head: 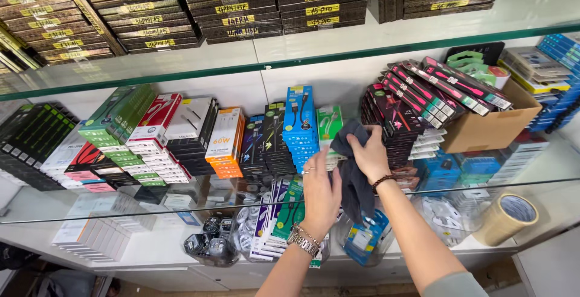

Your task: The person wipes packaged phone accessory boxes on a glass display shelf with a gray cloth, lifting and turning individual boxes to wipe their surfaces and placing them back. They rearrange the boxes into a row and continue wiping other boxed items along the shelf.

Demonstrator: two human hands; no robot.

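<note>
A dark grey cloth [353, 176] hangs between my two hands over the middle glass shelf [121, 209]. My right hand [370, 155], with a bead bracelet at the wrist, grips the cloth's upper part next to the stack of black-and-pink boxes [393, 119]. My left hand [320, 194], wearing a ring and a metal watch, rests flat against the cloth's left side, in front of the blue cable boxes [300, 125] and the green-and-white boxes [329, 122].
Rows of boxed cables and chargers fill the shelf: green [115, 122], red-and-white [156, 119], orange [225, 140]. An open cardboard box [492, 125] stands at right. A roll of tape [506, 218] lies on the lower shelf. Dark flat boxes [241, 4] stack on the top shelf.
</note>
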